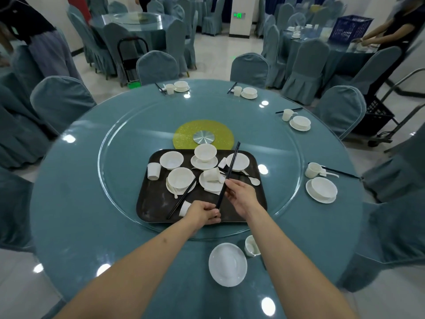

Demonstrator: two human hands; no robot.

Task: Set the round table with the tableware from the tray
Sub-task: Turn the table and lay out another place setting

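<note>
- Your right hand (241, 194) and left hand (203, 214) both grip the same pair of black chopsticks (228, 173) over the near end of the tray (156, 203).
- The left fingers curl round the near end of the pair; the right fingers pinch it a little farther up, so both hands are closed on it and neither is free.
- The long axis runs from your left hand away and slightly to the right, the far tips rising over the dishes toward the yellow disc (184, 132).
- The unfinished place setting, a plate (227, 264) and cup (251, 246), lies on the bench nearer to you than the tray, just right of centre.
- I judge the right hand better placed to carry the pair back and lay it beside that cup.
- Another pair of chopsticks (181, 200) lies slanted on the tray just left of your left hand.
</note>
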